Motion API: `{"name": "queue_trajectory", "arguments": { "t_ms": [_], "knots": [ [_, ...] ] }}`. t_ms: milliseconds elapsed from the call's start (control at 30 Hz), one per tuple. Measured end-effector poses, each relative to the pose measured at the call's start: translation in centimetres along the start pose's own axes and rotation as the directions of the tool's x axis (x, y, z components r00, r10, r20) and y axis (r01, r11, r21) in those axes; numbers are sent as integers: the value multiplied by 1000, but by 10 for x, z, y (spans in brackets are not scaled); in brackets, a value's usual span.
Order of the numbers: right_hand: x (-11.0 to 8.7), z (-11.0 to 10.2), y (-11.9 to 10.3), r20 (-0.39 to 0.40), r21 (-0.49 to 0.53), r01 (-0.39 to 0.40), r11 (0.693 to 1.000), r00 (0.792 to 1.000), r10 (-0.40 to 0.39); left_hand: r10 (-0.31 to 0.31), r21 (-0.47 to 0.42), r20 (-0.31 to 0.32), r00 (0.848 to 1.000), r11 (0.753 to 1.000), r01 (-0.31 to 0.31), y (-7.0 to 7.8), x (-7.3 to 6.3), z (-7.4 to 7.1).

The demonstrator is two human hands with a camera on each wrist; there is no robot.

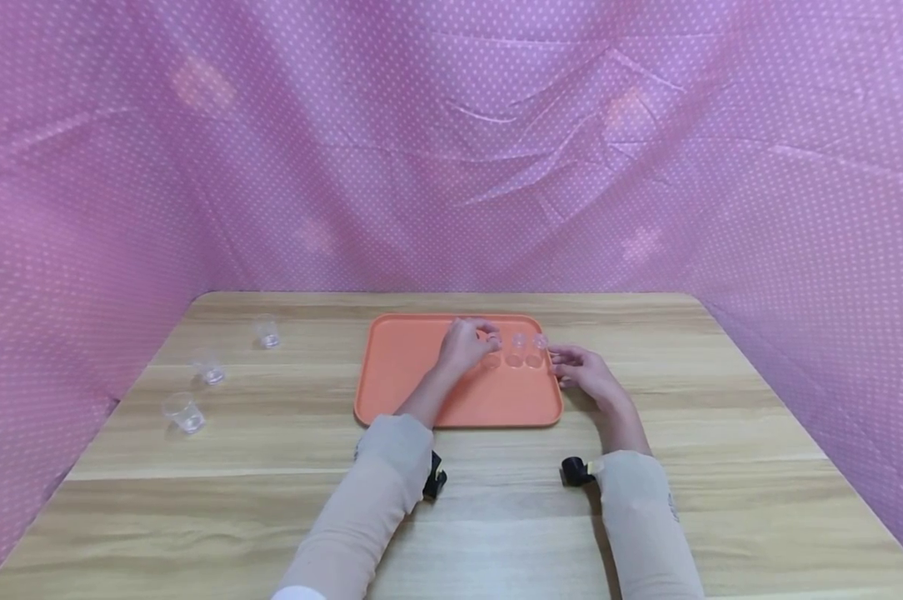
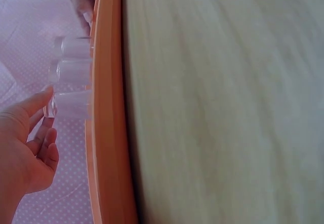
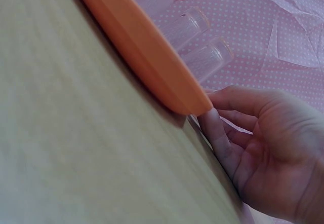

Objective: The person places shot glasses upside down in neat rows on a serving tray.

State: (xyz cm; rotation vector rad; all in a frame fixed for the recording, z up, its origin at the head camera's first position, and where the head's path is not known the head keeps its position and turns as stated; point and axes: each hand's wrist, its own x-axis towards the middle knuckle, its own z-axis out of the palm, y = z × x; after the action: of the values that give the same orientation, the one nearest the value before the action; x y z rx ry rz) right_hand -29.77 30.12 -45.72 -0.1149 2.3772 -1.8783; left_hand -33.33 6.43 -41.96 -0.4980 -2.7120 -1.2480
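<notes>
A coral-orange tray (image 1: 399, 358) lies on the wooden table. Toward its right side, clear plastic cups (image 1: 516, 354) stand upside down in a row. My left hand (image 1: 462, 346) reaches over the tray and pinches the leftmost cup (image 2: 71, 105) near its upturned base, between thumb and fingers. That cup's rim is down at the tray. On the right, my right hand (image 1: 582, 372) holds the tray's right edge, its digits around the rim (image 3: 200, 105). The cups (image 3: 207, 57) stand just beyond it, apart from those fingers.
Three more clear cups stand toward the table's left side: one at the back (image 1: 267, 332), a middle one (image 1: 210, 368) and a nearer one (image 1: 185, 412). Pink dotted cloth (image 1: 451, 167) hangs behind and at both sides. Dark wrist devices (image 1: 575, 472) sit below the sleeves.
</notes>
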Motion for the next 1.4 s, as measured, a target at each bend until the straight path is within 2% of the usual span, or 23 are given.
{"name": "queue_trajectory", "arguments": {
  "t_ms": [500, 900, 1033, 1167, 1300, 1400],
  "knots": [
    [-1, 6, -7, 19, -4, -5, 1000, 1000, 5, 14, 4, -31, 999, 1000, -13, 3, -2, -1],
    [1, 7, -5, 18, -12, 0, 1000, 1000, 0, -12, -30, -11, 1000, 999, 12, 1, -6, -10],
    [0, 5, -4, 16, -19, 0, 1000, 1000, 0, -17, -39, -22, 1000, 999, 16, -2, -5, -21],
    [0, 3, -4, 14, -29, 1, 1000, 1000, 0, -18, -42, -66, 998, 999, 16, -8, -5, -38],
    [-1, 2, -3, 19, -28, 2, 1000, 1000, -1, 9, -43, -154, 988, 999, -16, -19, -5, -62],
    [-3, 1, -3, 17, -22, -4, 1000, 1000, 5, 30, -40, -240, 970, 998, -40, -32, -7, -82]
  ]
}}
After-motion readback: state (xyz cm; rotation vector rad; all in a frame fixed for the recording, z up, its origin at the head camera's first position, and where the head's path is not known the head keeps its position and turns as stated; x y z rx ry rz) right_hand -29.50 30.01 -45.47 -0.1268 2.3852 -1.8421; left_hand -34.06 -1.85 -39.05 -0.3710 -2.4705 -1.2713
